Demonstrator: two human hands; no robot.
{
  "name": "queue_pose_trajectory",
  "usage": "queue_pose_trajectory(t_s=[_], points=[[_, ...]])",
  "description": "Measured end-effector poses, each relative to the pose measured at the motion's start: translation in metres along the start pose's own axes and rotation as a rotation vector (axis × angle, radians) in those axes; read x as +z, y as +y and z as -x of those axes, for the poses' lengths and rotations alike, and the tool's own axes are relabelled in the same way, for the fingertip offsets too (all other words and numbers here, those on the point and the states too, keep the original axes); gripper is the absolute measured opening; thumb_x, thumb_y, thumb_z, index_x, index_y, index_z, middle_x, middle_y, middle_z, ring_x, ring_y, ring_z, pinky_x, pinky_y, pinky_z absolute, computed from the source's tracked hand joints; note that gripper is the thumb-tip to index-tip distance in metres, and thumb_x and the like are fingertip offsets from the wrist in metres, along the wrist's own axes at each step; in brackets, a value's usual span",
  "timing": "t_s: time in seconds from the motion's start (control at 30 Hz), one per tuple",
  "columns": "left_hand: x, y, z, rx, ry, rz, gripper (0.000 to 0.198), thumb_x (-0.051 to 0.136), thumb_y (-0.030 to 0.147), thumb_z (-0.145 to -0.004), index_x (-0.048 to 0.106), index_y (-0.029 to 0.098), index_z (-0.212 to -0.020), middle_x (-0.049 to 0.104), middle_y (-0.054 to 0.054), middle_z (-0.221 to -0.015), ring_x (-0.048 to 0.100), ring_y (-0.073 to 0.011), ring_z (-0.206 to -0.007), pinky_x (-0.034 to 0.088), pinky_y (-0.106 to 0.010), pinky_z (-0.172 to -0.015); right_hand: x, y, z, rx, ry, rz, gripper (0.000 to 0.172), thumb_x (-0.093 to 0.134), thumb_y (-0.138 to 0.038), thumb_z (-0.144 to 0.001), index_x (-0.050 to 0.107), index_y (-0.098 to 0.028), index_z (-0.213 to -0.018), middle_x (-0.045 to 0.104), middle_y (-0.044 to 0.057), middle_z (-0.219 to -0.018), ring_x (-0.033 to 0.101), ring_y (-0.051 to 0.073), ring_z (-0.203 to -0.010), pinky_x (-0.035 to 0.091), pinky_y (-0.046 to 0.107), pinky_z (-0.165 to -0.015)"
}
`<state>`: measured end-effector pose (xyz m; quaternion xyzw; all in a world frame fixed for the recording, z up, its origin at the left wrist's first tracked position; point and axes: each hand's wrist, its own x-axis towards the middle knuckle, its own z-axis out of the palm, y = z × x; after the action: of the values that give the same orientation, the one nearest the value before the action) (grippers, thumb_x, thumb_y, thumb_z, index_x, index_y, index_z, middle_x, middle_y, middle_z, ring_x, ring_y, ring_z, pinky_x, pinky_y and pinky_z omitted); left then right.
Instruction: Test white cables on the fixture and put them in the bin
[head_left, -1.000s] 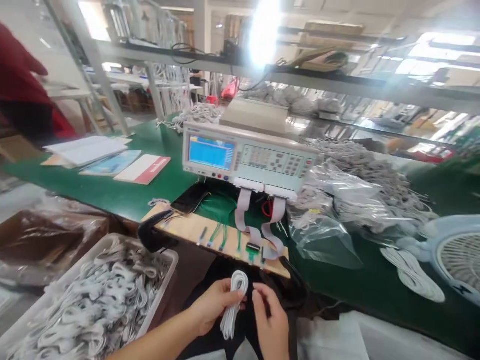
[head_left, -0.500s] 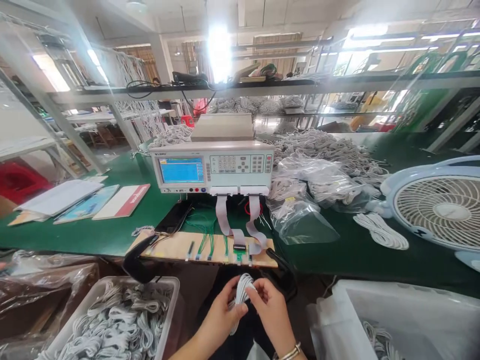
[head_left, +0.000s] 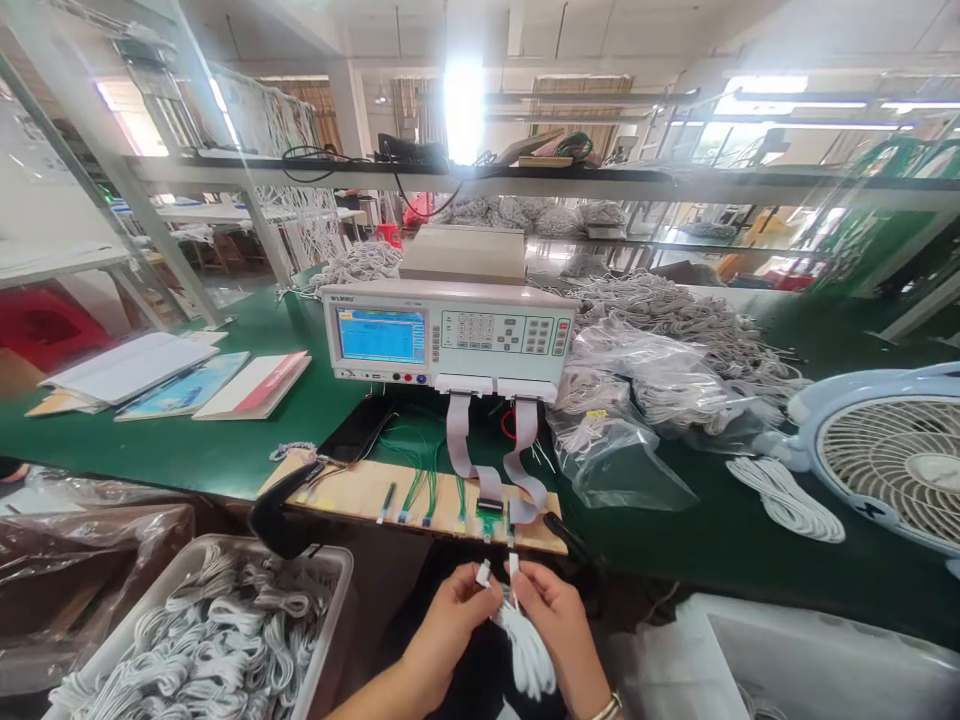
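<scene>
A coiled white cable (head_left: 525, 650) hangs below and between my hands. My left hand (head_left: 459, 612) is closed on one end of it, and a white plug (head_left: 484, 573) sticks up past the thumb. My right hand (head_left: 551, 610) pinches the other end, whose white connector (head_left: 514, 564) points upward. Just beyond the fingertips lies a wooden board (head_left: 337, 490) with a small green circuit board (head_left: 490, 522) and sockets at its front edge. Grey ribbon cables (head_left: 459, 430) run from there to a tester (head_left: 450, 340) with a lit blue screen.
A white bin (head_left: 341, 590) full of coiled cables stands at left, and another white bin (head_left: 697, 640) at right. Bagged cables (head_left: 622, 460), a loose coil (head_left: 787, 498) and a fan (head_left: 892, 455) sit on the right of the green table. Booklets (head_left: 251, 387) lie at left.
The coil, earlier bunched upright in both hands, now hangs down with its two ends held apart at the fingertips. Both hands are closer to the board's front edge. The view has shifted slightly.
</scene>
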<state>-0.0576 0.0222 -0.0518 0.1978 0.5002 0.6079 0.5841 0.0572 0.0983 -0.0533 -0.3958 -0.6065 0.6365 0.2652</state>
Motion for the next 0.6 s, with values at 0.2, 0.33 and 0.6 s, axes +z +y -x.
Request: queue_pose_trajectory(t_s=[0.2,0.33,0.6], points=[[-0.015,0.013,-0.012,-0.036,-0.019,-0.14,0.031,0.058,0.041,-0.067,0.055,0.01,-0.07,0.051,-0.002,-0.06,0.042,-0.0077,-0.052,0.033,-0.019,-0.047,0.001,-0.004,-0.011,0.053,-0.028,-0.144,0.034,0.061,-0.041,-0.065,0.063,-0.013,-0.084,0.053,-0.002,-0.053,0.043,0.01,-0.048,0.032,0.021,-0.046],[-0.02,0.02,-0.014,-0.122,0.003,-0.019,0.029,0.063,0.038,-0.063,0.051,0.011,-0.069,0.054,-0.002,-0.06,0.043,-0.0067,-0.049,0.034,-0.019,-0.046,0.012,-0.009,-0.01,0.172,0.045,-0.347,0.032,0.064,-0.042,-0.061,0.062,-0.013,-0.074,0.051,-0.003,-0.049,0.037,0.007,-0.04,0.028,0.02,-0.04],[-0.012,0.019,-0.019,-0.141,0.071,0.051,0.025,0.063,0.033,-0.061,0.048,0.012,-0.062,0.056,-0.003,-0.061,0.042,-0.0052,-0.048,0.028,-0.016,-0.044,-0.006,-0.008,-0.004,0.032,-0.037,-0.013,0.034,0.056,-0.038,-0.071,0.059,-0.014,-0.095,0.061,0.003,-0.066,0.053,0.016,-0.061,0.041,0.025,-0.055]])
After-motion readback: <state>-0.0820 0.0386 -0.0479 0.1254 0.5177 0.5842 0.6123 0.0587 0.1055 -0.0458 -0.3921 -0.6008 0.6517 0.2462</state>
